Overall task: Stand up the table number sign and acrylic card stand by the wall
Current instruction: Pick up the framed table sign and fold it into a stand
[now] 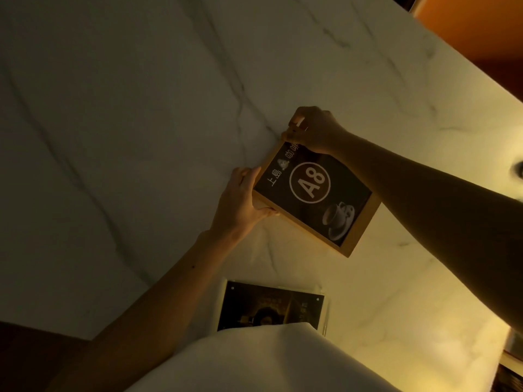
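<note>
The table number sign [317,193] is a dark panel in a wooden frame, marked "A8" with a coffee cup picture. It lies tilted over the white marble table [141,123]. My left hand [240,199] grips its left edge. My right hand [314,131] pinches its far top corner. The acrylic card stand [271,305] lies flat on the table nearer to me, holding a dark card. Its near edge is hidden under a white cloth [268,360].
An orange-brown surface [467,24] borders the table at the top right. The table's right side is lit warm yellow, with a dark blurred object [519,168] at the right edge. A dark brown area [34,357] lies at the lower left.
</note>
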